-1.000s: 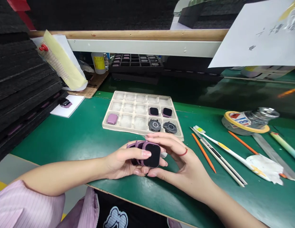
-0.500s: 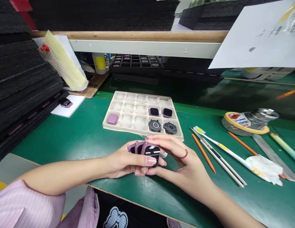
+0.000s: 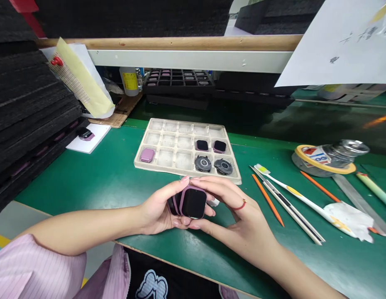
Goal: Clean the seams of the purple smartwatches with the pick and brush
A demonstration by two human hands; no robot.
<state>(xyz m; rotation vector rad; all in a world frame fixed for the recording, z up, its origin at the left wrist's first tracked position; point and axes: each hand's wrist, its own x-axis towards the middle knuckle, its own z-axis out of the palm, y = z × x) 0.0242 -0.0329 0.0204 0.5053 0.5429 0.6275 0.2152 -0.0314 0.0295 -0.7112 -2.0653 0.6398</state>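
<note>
Together, both hands cradle a small stack of purple-cased smartwatches just below the centre of the frame, the foremost turning its square black screen toward the camera. The left hand closes round the stack from the left: its thumb lies up at the top edge, its fingers curl underneath, and the watches fill the space between. The right hand is half-curled about the right side, fingers arching over the upper corner and thumb reaching in at the lower edge, so that it steadies the front watch; a red ring circles one finger. Something small and white shows beside its fingers, too hidden to identify. How many watches are stacked cannot be told for certain.

Just beyond the fingertips, at mid-frame, lies a cream compartment tray. Its near-left compartment holds a purple watch case; toward its right sit two square dark-screened watches and, nearer, two round black watch bodies. Right of centre on the green bench lie an orange stick, a slim pointed tool and a toothbrush.
</note>
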